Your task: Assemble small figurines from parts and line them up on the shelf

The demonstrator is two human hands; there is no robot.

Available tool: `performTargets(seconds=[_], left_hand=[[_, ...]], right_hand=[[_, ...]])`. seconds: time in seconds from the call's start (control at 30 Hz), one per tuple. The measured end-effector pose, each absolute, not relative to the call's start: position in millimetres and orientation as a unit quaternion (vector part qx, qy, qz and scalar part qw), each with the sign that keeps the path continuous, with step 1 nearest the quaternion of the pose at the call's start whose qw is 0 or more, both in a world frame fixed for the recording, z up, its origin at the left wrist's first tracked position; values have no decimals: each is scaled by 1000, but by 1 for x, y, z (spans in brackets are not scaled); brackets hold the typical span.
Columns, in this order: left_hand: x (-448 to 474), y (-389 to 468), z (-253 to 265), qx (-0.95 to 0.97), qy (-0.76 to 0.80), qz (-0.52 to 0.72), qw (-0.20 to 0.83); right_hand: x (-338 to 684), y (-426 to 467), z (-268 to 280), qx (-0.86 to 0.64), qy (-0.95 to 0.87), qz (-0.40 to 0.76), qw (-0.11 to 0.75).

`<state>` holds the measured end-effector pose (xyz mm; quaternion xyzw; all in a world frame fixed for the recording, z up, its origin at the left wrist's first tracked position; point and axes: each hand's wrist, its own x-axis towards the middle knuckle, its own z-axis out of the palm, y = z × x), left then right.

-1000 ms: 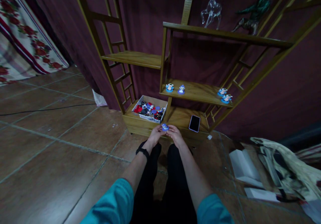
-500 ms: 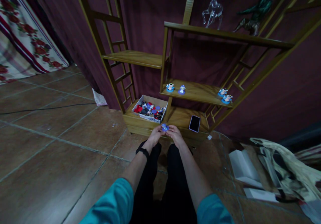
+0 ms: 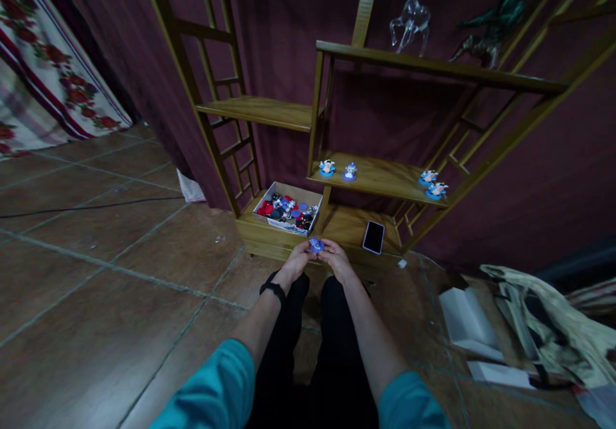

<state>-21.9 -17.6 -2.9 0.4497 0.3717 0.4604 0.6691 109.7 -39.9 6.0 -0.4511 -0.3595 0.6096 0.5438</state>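
A small purple figurine (image 3: 316, 245) is held between my two hands, just in front of the low shelf unit. My left hand (image 3: 299, 256) grips its left side, and my right hand (image 3: 333, 254) pinches it from the right. Close beyond my left hand, a cardboard box (image 3: 308, 195) holds several red, black, white and purple figurines. On the shelf above stand a blue-based figurine (image 3: 327, 168) and a purple figurine (image 3: 350, 172). Toward that shelf's right end are two more blue-based figurines (image 3: 436, 190).
A phone (image 3: 373, 237) lies on the lower shelf (image 3: 344, 220), right of the box. Higher up stand a clear glass deer (image 3: 412, 22) and a dark statue (image 3: 488, 34). White boxes (image 3: 469, 320) and a pale bag (image 3: 553, 326) lie on the floor at right.
The purple figurine has tilted slightly between my fingers. Both hands stay in nearly the same place.
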Motion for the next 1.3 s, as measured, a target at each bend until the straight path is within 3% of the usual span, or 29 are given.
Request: performTargets(seconds=[1.3], left_hand=[[-23,-18,1,425,373,471,677]], right_hand=[[112,-39,2,-447,-341,604,565]])
